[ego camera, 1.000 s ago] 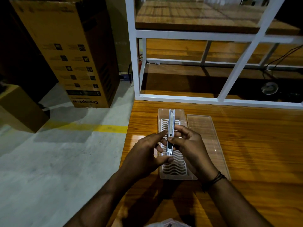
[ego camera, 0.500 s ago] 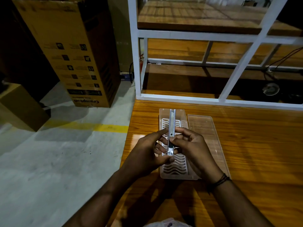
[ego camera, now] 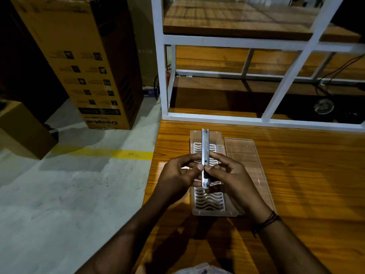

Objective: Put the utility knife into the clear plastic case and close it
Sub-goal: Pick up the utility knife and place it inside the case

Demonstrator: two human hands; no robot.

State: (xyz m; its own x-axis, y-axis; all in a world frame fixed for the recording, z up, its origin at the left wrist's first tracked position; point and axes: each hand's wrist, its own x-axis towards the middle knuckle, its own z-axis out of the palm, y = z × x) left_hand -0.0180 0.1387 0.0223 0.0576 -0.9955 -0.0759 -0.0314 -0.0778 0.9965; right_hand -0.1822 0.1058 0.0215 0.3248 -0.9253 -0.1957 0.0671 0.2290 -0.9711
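Holding the slim silver metal utility knife between them, the 2 hands hover just above the clear plastic case base with its white wavy-ribbed liner, which lies open on the orange-brown wooden table. The left hand pinches the knife's left flank, thumb tip pressed near the middle of the body, fingers curled; the right hand closes on the right flank and under the near end, thumb over the dark slider. Neither hand has anything else in it. The knife stands on edge, its long axis running straight away from the person, and that axis lines up with the long side of the case base directly beneath. So the coming move looks like a plain lowering, with a roll onto the flat side, and no turning needed. Both hands are equally near the base; the right hand is nearer the flat clear plastic lid, which lies just beside the base on its right, touching or almost touching along the long edge, so it seems better placed for closing.
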